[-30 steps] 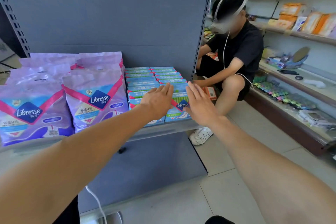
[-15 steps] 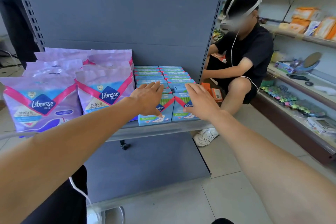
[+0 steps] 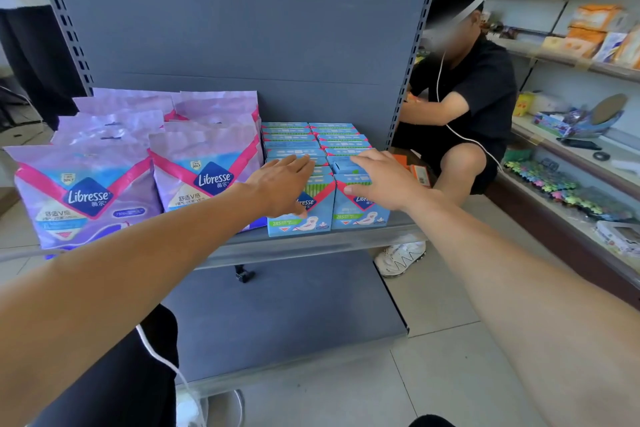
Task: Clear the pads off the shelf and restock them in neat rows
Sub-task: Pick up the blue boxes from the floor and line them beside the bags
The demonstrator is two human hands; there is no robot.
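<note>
Two rows of small blue pad boxes [image 3: 360, 215] stand front to back on the grey shelf [image 3: 311, 246], right side. Large purple Libresse pad bags [image 3: 86, 194] fill the shelf's left side in two rows. My left hand [image 3: 280, 184] lies flat, fingers apart, over the front boxes of the left blue row. My right hand [image 3: 377, 177] rests palm down with spread fingers on the front boxes of the right blue row. Neither hand grips a box.
A grey back panel [image 3: 242, 28] rises behind the shelf, with a lower grey base shelf [image 3: 277, 315] beneath. A person in black [image 3: 464, 94] sits on the floor to the right. Stocked shelves [image 3: 571, 163] line the right wall.
Both hands have slid a little forward and down onto the tops of the front blue boxes. The camera has shifted, so the shelf sits further right in view.
</note>
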